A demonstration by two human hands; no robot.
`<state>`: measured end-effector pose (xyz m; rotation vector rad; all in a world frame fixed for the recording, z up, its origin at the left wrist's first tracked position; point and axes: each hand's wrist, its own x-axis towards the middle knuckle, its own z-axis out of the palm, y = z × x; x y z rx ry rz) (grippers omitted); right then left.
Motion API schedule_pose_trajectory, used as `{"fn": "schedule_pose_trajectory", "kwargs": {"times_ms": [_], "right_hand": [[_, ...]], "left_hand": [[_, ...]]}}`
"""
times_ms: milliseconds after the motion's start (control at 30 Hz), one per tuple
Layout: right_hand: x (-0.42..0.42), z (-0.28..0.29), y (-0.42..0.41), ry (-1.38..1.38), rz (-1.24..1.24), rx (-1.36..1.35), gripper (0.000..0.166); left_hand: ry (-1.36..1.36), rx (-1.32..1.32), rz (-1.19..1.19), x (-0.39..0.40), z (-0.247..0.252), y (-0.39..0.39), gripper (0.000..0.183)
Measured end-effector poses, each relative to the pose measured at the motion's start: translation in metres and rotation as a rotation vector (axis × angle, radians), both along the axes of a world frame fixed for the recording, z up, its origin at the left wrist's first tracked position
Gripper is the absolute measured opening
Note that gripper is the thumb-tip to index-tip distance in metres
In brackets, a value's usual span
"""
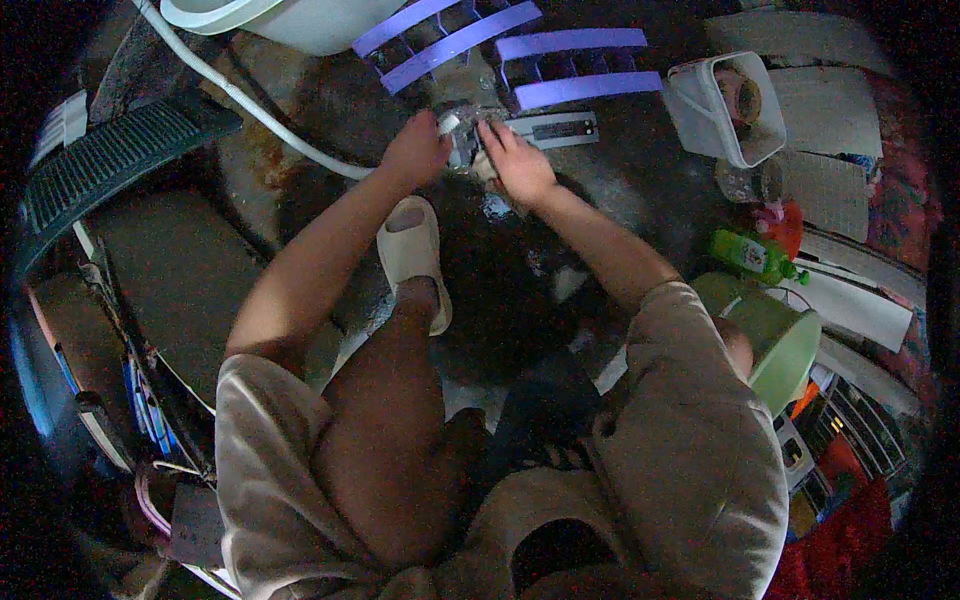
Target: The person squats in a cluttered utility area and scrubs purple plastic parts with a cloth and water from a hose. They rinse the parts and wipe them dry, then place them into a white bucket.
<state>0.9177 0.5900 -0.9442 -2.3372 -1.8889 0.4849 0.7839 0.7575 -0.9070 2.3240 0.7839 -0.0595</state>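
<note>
My left hand point(420, 154) is closed around the end of a white ribbed hose point(300, 146), beside wet, glistening plastic. Fingers of my right hand point(519, 163) press a pale cloth or sponge point(486, 171) against the near end of a grey plastic strip point(562, 129). The strip extends to the right, with a dark slotted inset. Clear water shines around both hands, and glare blurs the part between them. Two purple slatted plastic pieces, one on the left point(450, 45) and one on the right point(581, 90), lie just beyond.
At the upper left stands a white tub point(322, 30). A dark ribbed panel point(135, 154) curves at the left. To the right are a white bucket point(690, 112) holding something brownish, a green bottle point(742, 251) and a green plastic stool or tub point(787, 345). My slippered foot point(409, 247) rests on wet floor.
</note>
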Motion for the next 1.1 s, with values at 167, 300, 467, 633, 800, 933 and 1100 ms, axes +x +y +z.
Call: {"fn": "schedule_pose_trajectory", "kwargs": {"times_ms": [167, 300, 467, 633, 800, 933, 1100], "right_hand": [[0.007, 0.016, 0.029, -0.048, -0.021, -0.101, 0.07], [0.017, 0.018, 0.038, -0.103, 0.021, -0.195, 0.059], [0.034, 0.034, 0.054, -0.096, 0.189, -0.249, 0.03], [0.05, 0.056, 0.086, 0.13, 0.238, -0.337, 0.04], [0.053, 0.039, 0.11, 0.124, 0.028, -0.12, 0.046], [0.055, 0.056, 0.064, 0.109, -0.069, 0.442, 0.054], [0.035, 0.041, 0.008, 0.09, -0.634, 0.525, 0.053]], "left_hand": [[0.071, -0.031, -0.068, -0.001, -0.021, 0.018, 0.028], [0.104, -0.096, -0.057, 0.003, -0.015, 0.016, 0.025], [0.14, -0.057, -0.179, 0.001, -0.024, 0.017, 0.042], [0.141, -0.146, -0.276, 0.008, -0.036, 0.019, 0.045], [0.182, -0.088, -0.246, 0.005, -0.058, 0.029, 0.049], [0.241, -0.008, -0.182, 0.01, -0.037, 0.02, 0.054], [0.264, -0.069, -0.144, 0.007, -0.065, 0.012, 0.07]]}}
